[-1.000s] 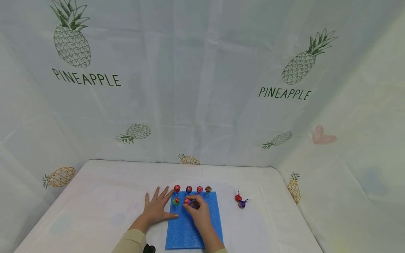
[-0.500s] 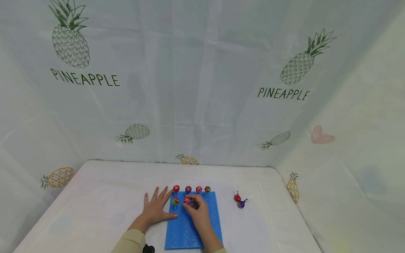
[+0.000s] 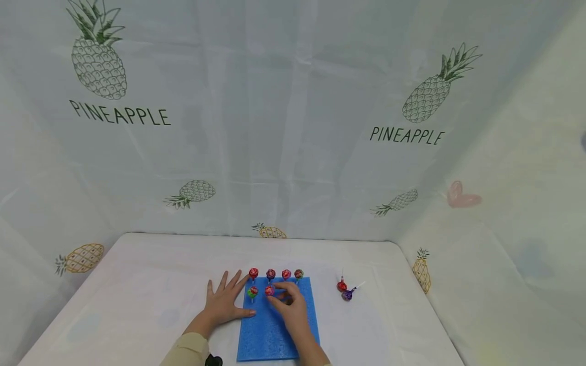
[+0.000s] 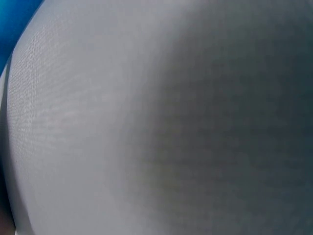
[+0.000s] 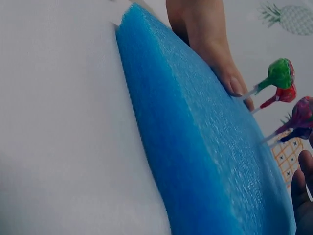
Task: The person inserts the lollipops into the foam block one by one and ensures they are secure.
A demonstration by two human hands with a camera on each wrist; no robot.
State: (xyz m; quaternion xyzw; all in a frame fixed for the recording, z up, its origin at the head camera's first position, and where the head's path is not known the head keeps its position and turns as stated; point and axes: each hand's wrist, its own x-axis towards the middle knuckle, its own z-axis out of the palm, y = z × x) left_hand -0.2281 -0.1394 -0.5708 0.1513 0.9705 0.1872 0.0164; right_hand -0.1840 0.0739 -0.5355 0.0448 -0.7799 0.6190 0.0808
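My right hand (image 3: 291, 306) is beside a pink lollipop (image 3: 269, 290) that stands in the blue foam board (image 3: 267, 335); its thumb and index finger are parted around the candy without gripping it. In the right wrist view, its fingers (image 5: 299, 188) show just apart from the purple-pink lollipop head (image 5: 301, 113). My left hand (image 3: 223, 304) lies spread at the board's left edge, with the thumb on the foam. A green-and-red lollipop (image 3: 253, 292) stands left of the pink one. Behind them is a row with a red lollipop (image 3: 254, 273) and several others.
A red lollipop (image 3: 341, 285) and a purple lollipop (image 3: 348, 295) lie on the white tablecloth (image 3: 375, 325) to the right of the board. A pineapple-print curtain (image 3: 256, 127) hangs behind the table. A small black object (image 3: 213, 360) is near the left sleeve.
My right thumb and fingers have loosened from the pink lollipop and drawn slightly to the right. The lollipop stays upright in the foam. My left hand keeps its place.
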